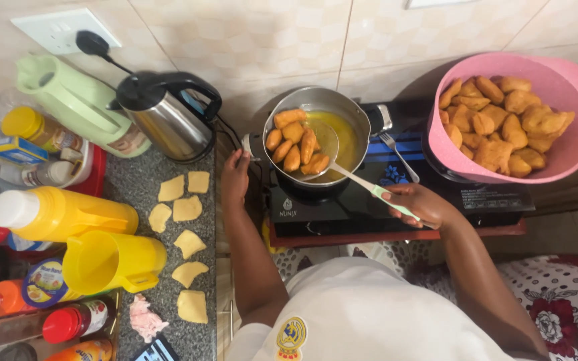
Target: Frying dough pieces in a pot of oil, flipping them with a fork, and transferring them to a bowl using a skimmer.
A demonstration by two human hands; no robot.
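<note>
A steel pot [359, 110] of hot oil sits on a black stove [369, 204], with several golden fried dough pieces [294, 144] bunched at its left side. My right hand [417, 204] is shut on the pale green handle of a slotted spoon [326, 137], whose bowl rests in the oil against the pieces. My left hand [235, 177] grips the pot's side handle [247, 146] at the left.
A pink basin [570, 80] of fried pieces stands at the right. A fork [396, 154] lies on the stove. Raw dough squares [186, 208] lie on the grey counter, beside a steel kettle [168, 117], a green jug [78, 100], a yellow jug [112, 261] and bottles.
</note>
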